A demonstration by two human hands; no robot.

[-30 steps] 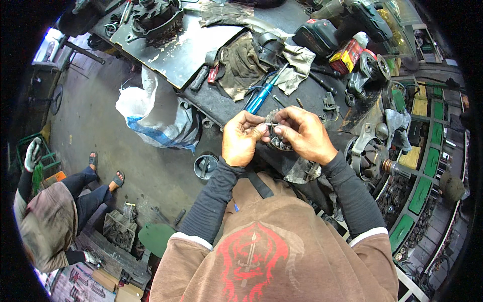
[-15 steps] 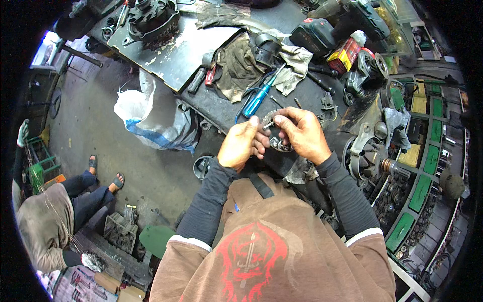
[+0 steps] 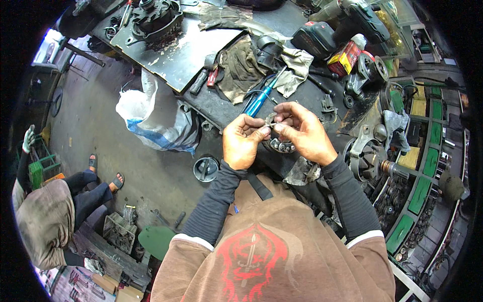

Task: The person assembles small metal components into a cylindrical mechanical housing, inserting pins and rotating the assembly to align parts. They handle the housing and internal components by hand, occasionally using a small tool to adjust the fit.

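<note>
My left hand (image 3: 243, 143) and my right hand (image 3: 305, 134) meet over the bench edge, fingertips pinched together. Between them is a small, slim metal piece (image 3: 270, 124), largely covered by the fingers. Just under my right hand lies a round metal part (image 3: 282, 146) with several shiny knobs along its rim; my fingers hide its far side. Beyond the fingertips rests a blue-handled screwdriver (image 3: 258, 104), its shaft pointing away toward a pale rag (image 3: 297, 68).
A dark rag (image 3: 239, 68), a battery pack (image 3: 314, 39), a red-yellow box (image 3: 344, 58) and a pulley assembly (image 3: 366, 70) crowd the bench. On the left stand a white sack (image 3: 156, 118) and a bucket (image 3: 206, 168). Another person (image 3: 48, 216) sits at far left.
My left hand has turned and closed in, its fingertips now pinching at the small metal piece beside my right fingers. Before, its fingers were more spread. The view has shifted slightly.
</note>
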